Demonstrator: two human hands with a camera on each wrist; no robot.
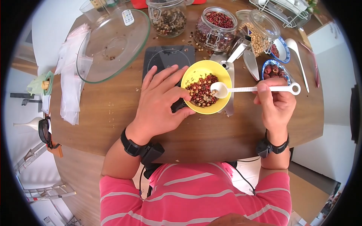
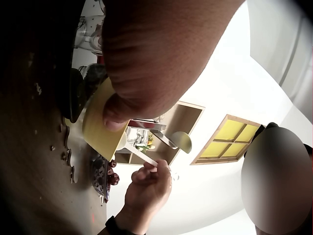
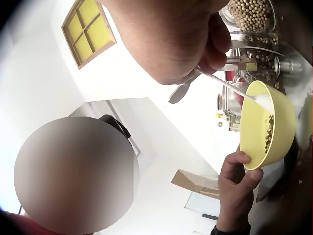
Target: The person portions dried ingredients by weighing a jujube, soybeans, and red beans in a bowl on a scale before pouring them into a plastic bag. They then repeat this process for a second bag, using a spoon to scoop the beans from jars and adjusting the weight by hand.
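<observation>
A yellow bowl (image 1: 201, 67) holds reddish peppercorns and tan seeds; its outer wall shows in the right wrist view as well. My left hand (image 1: 156, 101) pinches the bowl's near-left rim, index finger over the edge and thumb outside, other fingers spread over a black scale (image 1: 167, 56). In my right hand (image 1: 278, 103) is a white measuring spoon (image 1: 245, 89), gripped by its long handle between thumb and fingers. The spoon's cup lies inside the bowl, over the peppercorns, with a few pale bits in it.
Behind the bowl stand a jar of red peppercorns (image 1: 215, 32), a jar of dark dried bits (image 1: 167, 20) and a tilted jar of pale beans (image 1: 260, 34). Small blue-rimmed dishes (image 1: 288, 77) and a white spoon (image 1: 298, 60) lie right. A glass lid (image 1: 124, 41) and plastic bags (image 1: 71, 83) lie left.
</observation>
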